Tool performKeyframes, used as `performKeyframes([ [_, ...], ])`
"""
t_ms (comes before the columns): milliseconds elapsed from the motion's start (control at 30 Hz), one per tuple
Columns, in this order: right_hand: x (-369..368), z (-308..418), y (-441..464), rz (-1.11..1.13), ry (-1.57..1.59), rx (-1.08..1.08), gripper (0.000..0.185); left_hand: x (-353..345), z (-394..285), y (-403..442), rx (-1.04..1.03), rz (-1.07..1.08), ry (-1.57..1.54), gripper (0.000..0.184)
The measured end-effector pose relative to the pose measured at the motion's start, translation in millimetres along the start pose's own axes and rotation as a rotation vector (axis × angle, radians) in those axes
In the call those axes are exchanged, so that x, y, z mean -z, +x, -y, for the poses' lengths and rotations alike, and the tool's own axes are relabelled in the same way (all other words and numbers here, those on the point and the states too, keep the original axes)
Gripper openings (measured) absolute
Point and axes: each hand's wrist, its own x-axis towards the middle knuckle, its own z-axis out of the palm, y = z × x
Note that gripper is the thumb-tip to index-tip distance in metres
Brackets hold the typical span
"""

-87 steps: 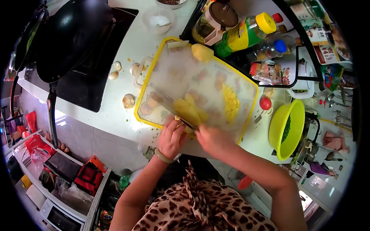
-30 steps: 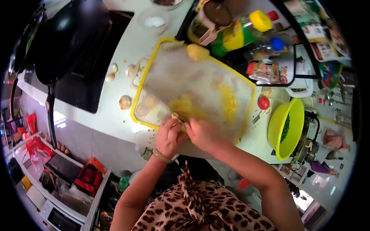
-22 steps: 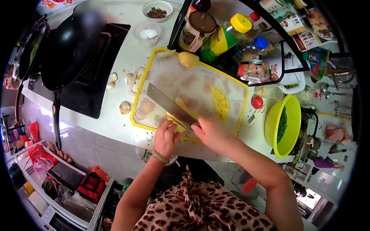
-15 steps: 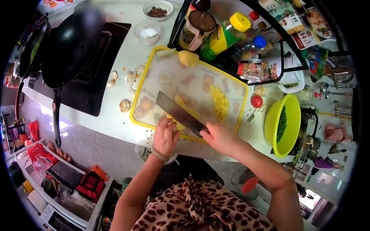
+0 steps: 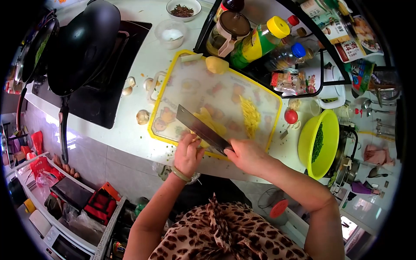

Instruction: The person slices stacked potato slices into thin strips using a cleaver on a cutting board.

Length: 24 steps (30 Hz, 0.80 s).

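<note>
One wide-angle view, evenly and fairly brightly lit, light source not identifiable; white glare on the floor tiles (image 5: 71, 138), a blown-out patch at lower right, a hazy soft spot over the wok (image 5: 80, 56). Cleaver (image 5: 200, 128) and cutting board (image 5: 173, 95) reasonably sharp; outer areas bent and softer, corners black.

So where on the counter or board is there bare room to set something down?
Bare: the yellow-rimmed cutting board between the peeled yellow potato and steel cleaver; the white counter between the black cooktop and clear bowl. Crowded: the board's near edge, with left hand, right hand and yellow slices; the black, bottle-filled rack.
</note>
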Motion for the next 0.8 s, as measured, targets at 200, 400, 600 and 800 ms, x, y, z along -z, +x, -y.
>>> performKeyframes([
  [200, -7, 0, 9, 0.007, 0.021, -0.006, 0.027, 1, 1, -1, -0.004, 0.004, -0.025, 0.043],
  [400, -17, -2, 22, -0.037, 0.049, 0.028, 0.025, 4, -1, 3, 0.002, 0.022, -0.037, 0.042],
  [600, -52, 6, 44, -0.222, 0.117, 0.108, 0.023, 5, 0, 7, -0.008, 0.034, -0.077, 0.042],
  [800, -47, 1, 48, -0.254, 0.122, 0.129, 0.024, 6, 3, 1, -0.029, 0.058, -0.033, 0.042],
])
